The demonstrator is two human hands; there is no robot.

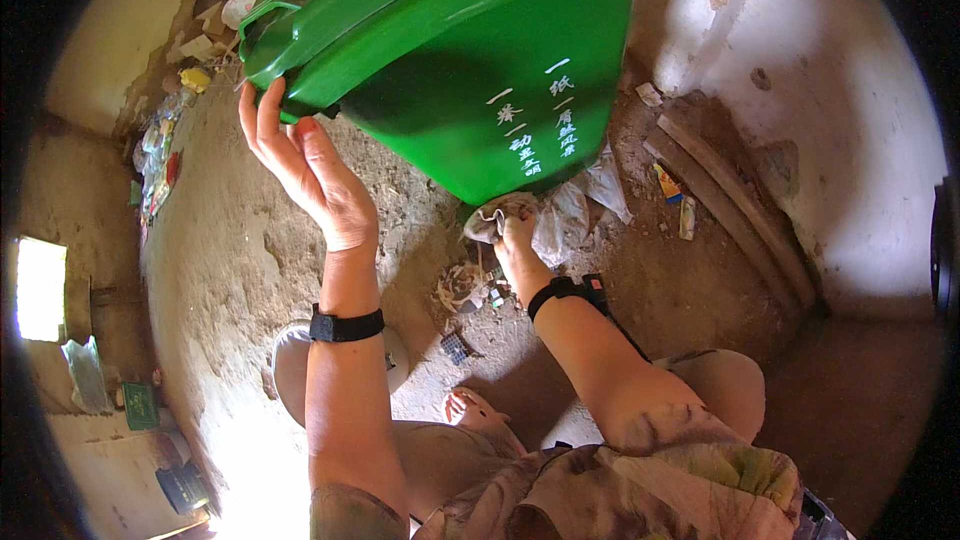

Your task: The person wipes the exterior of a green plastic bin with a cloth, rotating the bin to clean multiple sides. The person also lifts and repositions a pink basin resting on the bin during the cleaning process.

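Note:
A large green plastic wheelie bin (pixel 450 82) with white writing on its side stands tilted before me. My left hand (pixel 311 165) is raised at its upper left corner, the fingers against the rim and the thumb apart. Low down, at the bottom edge of the bin, my right hand (pixel 516 231) grips a crumpled, dirty cloth (pixel 495 214). Crumpled clear plastic bags (pixel 562 223) lie just right of that hand, partly under the bin. A round patterned piece of litter (pixel 460 286) rests on the floor below the cloth.
Two long curved boards (pixel 739 202) lie by the right wall, with a yellow and blue packet (pixel 667 184) beside them. Mixed litter (pixel 159 157) lines the left wall. A small dark grid-like piece (pixel 454 348) is on the dirt floor near my bare foot (pixel 476 412).

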